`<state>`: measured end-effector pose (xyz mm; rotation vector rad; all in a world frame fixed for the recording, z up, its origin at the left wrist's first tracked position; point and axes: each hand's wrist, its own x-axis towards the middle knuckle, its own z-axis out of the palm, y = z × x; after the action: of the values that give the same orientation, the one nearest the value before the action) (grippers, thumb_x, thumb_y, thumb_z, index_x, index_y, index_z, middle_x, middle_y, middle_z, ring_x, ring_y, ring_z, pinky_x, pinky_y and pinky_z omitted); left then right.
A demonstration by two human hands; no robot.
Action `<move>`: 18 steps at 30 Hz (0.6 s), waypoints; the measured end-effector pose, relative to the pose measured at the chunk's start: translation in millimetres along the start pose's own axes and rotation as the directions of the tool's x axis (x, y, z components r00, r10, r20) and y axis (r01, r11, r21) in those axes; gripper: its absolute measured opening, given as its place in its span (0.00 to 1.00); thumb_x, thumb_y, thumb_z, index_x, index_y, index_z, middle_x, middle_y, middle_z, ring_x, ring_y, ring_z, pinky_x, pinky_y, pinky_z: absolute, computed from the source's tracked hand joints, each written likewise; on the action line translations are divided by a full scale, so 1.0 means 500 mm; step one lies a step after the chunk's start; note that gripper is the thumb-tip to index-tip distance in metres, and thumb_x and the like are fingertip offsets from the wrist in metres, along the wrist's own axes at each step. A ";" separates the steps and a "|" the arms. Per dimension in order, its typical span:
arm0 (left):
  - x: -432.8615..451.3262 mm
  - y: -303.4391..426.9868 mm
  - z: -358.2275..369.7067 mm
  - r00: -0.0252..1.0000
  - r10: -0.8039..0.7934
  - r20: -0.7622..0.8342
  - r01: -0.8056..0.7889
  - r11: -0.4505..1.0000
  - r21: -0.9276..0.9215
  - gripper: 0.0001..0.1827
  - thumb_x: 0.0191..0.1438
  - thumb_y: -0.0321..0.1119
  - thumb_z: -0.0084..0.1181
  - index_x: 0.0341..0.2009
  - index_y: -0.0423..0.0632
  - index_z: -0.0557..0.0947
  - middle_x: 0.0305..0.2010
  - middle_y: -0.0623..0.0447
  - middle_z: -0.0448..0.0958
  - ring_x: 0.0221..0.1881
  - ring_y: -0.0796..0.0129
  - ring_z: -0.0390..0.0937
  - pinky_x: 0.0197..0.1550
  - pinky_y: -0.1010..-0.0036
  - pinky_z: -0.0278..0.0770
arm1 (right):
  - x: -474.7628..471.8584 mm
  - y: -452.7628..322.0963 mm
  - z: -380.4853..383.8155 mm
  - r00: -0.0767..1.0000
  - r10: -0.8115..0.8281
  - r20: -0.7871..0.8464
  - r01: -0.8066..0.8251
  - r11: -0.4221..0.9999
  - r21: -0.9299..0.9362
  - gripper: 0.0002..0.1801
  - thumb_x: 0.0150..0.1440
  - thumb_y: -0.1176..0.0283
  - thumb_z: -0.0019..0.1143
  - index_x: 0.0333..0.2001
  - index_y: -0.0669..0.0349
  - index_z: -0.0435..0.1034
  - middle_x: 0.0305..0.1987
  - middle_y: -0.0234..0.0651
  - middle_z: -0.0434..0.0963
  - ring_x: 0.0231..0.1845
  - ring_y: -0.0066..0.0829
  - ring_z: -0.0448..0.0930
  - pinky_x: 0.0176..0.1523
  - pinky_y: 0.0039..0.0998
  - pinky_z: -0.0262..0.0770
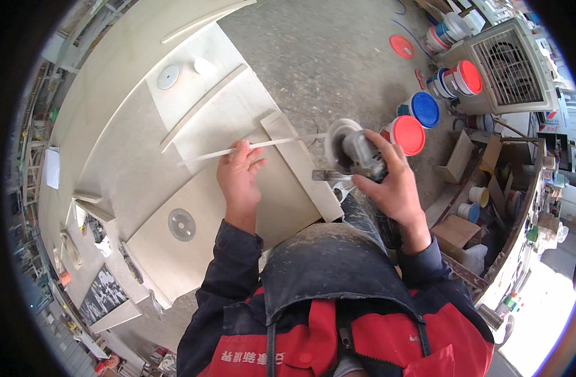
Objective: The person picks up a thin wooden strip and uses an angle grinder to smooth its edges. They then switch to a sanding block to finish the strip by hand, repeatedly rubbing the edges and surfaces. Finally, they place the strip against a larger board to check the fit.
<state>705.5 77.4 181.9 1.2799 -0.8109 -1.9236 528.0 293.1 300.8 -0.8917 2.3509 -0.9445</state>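
My left hand pinches a thin, pale strip between thumb and fingers, above the workbench. In my right hand is an angle grinder, held beyond the bench's right edge. Its pale round disc looks blurred, and the strip's far end reaches the disc's rim. Whether the two touch I cannot tell. Beneath my left hand lies a large beige panel with a flat board along its right edge. A clear round disc rests on the panel, left of my left forearm.
A grey disc and a narrow batten lie farther up the bench. To the right stand tubs with a red lid and a blue lid, an air cooler, and a large bin of scraps with a cardboard box.
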 end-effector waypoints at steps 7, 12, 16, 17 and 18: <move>-0.008 -0.033 -0.008 0.999 -0.020 -0.030 0.019 0.999 -0.030 0.18 0.64 0.35 0.63 0.52 0.41 0.74 0.44 0.45 0.80 0.45 0.54 0.83 0.42 0.62 0.83 | 0.030 -0.024 0.060 0.980 -0.068 0.186 0.090 0.990 -0.113 0.42 0.47 0.69 0.71 0.68 0.45 0.66 0.51 0.50 0.72 0.50 0.54 0.79 0.56 0.42 0.78; -0.010 -0.042 -0.011 0.999 0.037 -0.025 -0.037 0.999 -0.012 0.14 0.64 0.32 0.62 0.50 0.40 0.76 0.45 0.45 0.80 0.43 0.53 0.84 0.42 0.61 0.85 | 0.054 -0.032 0.106 0.960 -0.130 0.247 0.183 0.962 -0.202 0.43 0.47 0.69 0.71 0.68 0.41 0.65 0.53 0.53 0.71 0.44 0.58 0.82 0.50 0.46 0.82; -0.007 -0.050 -0.010 0.996 0.086 -0.032 -0.086 0.996 -0.020 0.12 0.63 0.31 0.62 0.47 0.38 0.78 0.43 0.45 0.81 0.42 0.54 0.84 0.43 0.61 0.86 | 0.067 -0.045 0.125 0.942 -0.192 0.276 0.246 0.953 -0.178 0.44 0.47 0.68 0.72 0.69 0.41 0.63 0.53 0.56 0.70 0.42 0.59 0.82 0.48 0.47 0.83; -0.007 -0.050 -0.007 0.994 0.100 -0.040 -0.102 0.994 -0.034 0.11 0.63 0.31 0.62 0.45 0.38 0.79 0.42 0.45 0.81 0.41 0.55 0.84 0.42 0.62 0.86 | 0.072 -0.046 0.129 0.935 -0.211 0.286 0.270 0.945 -0.185 0.45 0.47 0.68 0.72 0.69 0.41 0.62 0.53 0.57 0.70 0.40 0.60 0.82 0.46 0.47 0.84; -0.007 -0.050 -0.004 0.992 0.115 -0.047 -0.117 0.992 -0.047 0.11 0.63 0.31 0.63 0.44 0.37 0.80 0.41 0.45 0.81 0.40 0.56 0.84 0.41 0.62 0.87 | 0.076 -0.047 0.132 0.927 -0.231 0.296 0.294 0.936 -0.192 0.46 0.47 0.68 0.72 0.70 0.42 0.61 0.53 0.59 0.69 0.39 0.62 0.82 0.45 0.47 0.84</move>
<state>703.3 94.3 163.4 1.2150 -0.7923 -1.8065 550.9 224.3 267.9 -1.3684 2.1680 -0.5993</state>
